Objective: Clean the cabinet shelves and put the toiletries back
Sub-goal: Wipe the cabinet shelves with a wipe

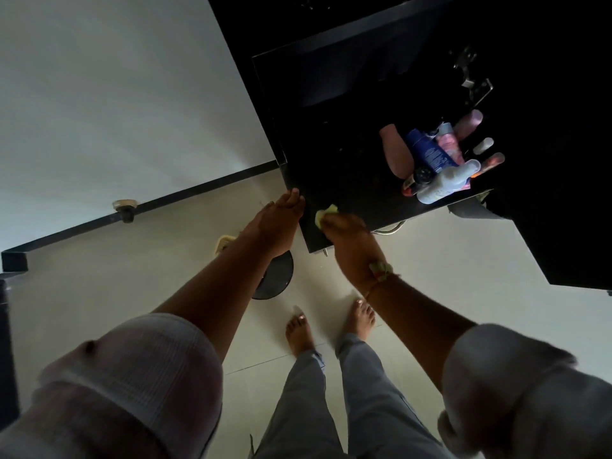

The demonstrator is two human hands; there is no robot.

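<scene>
Standing close by, I judge the dark shelf [347, 154] a stiff flat board that will take firm wiping; the left hand [281, 220] lies nearly straight-fingered on its front left corner, holding nothing. At the shelf's right end the toiletries [437, 160] huddle, light, smooth plastic bottles likely to tip, best gripped round the body singly. On the shelf's front edge the soft yellow cloth [326, 214] sits bunched in the right hand [347, 236], fingers curled round it
</scene>
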